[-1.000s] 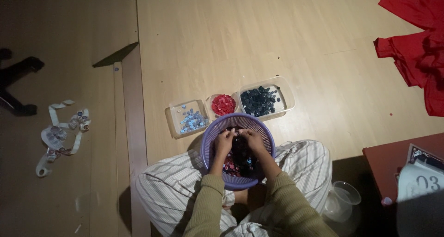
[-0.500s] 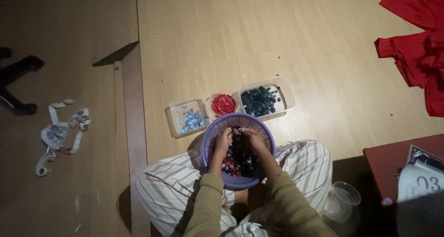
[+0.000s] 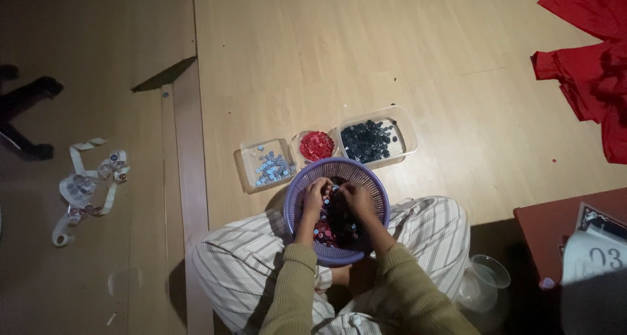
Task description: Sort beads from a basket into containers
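Your left hand [image 3: 314,196] and your right hand [image 3: 356,198] are both down inside the purple basket [image 3: 297,190], close together near its far side, fingers curled into the heap of small pieces [image 3: 333,225]. The pieces look dark blue and red mixed together. The view is too small to tell whether either hand is pinching a piece or just raking through them, so the grip cannot be told. Your olive sleeves run back from the wrists toward the near edge of the view.

The basket rests in your lap, between your knees in striped trousers [image 3: 243,264], with its far rim reaching onto the wooden floor [image 3: 339,54].

Just beyond the basket three clear containers stand in a row on the floor, touching or nearly so. The left tray [image 3: 250,170] holds a thin scatter of pale blue pieces, the small round tub [image 3: 317,145] in the middle is filled with red pieces, and the larger right tray [image 3: 406,129] holds dark blue ones.

To your near right, a clear plastic cup [image 3: 486,277] sits beside your knee, and a dark red table [image 3: 548,227] lies further right. Red cloth [image 3: 588,67] is bunched at the far right. Well off to the left, a tangle of white strap [image 3: 81,188] lies on the darker floor.
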